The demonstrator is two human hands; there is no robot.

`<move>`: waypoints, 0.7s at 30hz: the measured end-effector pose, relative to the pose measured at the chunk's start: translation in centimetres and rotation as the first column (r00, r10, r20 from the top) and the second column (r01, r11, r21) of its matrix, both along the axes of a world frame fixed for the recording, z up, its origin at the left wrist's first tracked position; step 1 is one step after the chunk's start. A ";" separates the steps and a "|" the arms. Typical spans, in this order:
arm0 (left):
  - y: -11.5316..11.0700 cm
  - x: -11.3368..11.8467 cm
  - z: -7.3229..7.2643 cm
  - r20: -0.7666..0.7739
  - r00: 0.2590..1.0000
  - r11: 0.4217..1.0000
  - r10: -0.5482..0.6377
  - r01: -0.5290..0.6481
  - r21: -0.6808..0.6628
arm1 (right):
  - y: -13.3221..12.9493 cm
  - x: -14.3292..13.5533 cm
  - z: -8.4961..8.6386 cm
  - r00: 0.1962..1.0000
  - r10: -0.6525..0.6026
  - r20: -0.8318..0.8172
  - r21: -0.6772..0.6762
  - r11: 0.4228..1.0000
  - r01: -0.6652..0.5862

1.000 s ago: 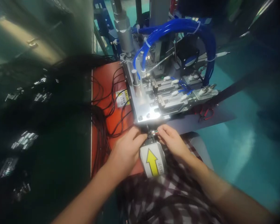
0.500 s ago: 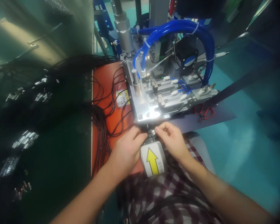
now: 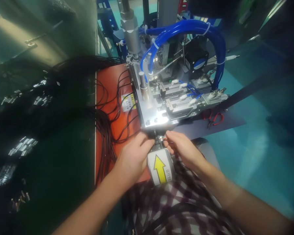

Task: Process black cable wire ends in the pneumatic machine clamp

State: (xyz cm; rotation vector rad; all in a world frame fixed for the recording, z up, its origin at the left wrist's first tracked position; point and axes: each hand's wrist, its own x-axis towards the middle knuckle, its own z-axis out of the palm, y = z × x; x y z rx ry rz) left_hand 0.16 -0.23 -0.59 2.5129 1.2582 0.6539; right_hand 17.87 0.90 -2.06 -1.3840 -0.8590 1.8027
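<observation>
At the front of the metal machine (image 3: pixel 154 112), both hands meet around a small metal fitting (image 3: pixel 159 139). My left hand (image 3: pixel 134 151) is closed at the fitting's left side, thumb and fingers pressed together on something I cannot make out. From the right, my right hand (image 3: pixel 182 147) has its thumb and forefinger pinched at the fitting; what lies between the fingertips is too small to name. Just below the fitting is a rounded cover (image 3: pixel 160 166) with a yellow arrow label.
Black cables (image 3: pixel 104 130) run over the orange surface (image 3: pixel 112 75) on the left. Thick blue tubes (image 3: pixel 186 27) arch above the machine. Red-handled pliers (image 3: pixel 213 121) lie to the right. Shiny small parts (image 3: pixel 23 146) sit on the dark area at far left.
My right hand has turned slightly, with its lower fingers now showing beneath the pinch. My left hand stays in nearly the same place. The view has shifted slightly.
</observation>
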 end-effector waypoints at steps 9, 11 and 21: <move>-0.1 -0.1 -0.1 0.018 1.000 1.000 -0.005 0.004 0.014 | -0.2 0.0 -0.4 0.966 -0.026 0.258 0.190 0.981 -0.025; -0.1 -0.1 -0.1 0.018 1.000 1.000 -0.005 0.005 0.016 | -0.1 0.2 -0.5 0.963 0.007 0.268 0.195 0.979 -0.061; -0.2 0.0 0.2 -0.050 0.999 1.000 0.015 -0.015 0.015 | -0.1 0.0 -0.2 0.933 -0.050 0.357 0.236 0.971 -0.038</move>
